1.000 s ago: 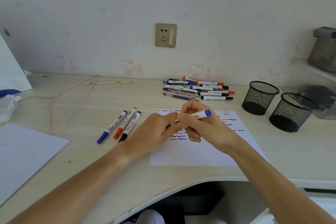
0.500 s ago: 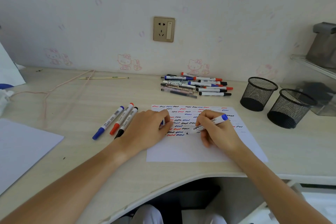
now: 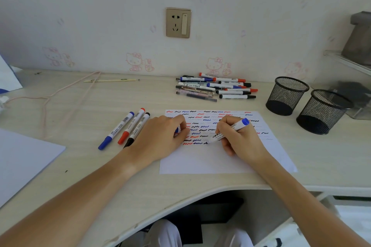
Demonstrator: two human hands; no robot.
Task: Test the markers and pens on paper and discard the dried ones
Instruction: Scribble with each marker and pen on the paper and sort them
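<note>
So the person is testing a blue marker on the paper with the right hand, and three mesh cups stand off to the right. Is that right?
Not quite: the head view shows two black mesh cups, not three, to the right of the paper. The rest holds: the right hand holds the blue marker with its tip on the paper.

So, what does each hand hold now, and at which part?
The right hand grips a blue marker around the middle of its barrel, tip on the paper. The left hand pinches a small blue piece, probably the cap, in its fingers.
</note>
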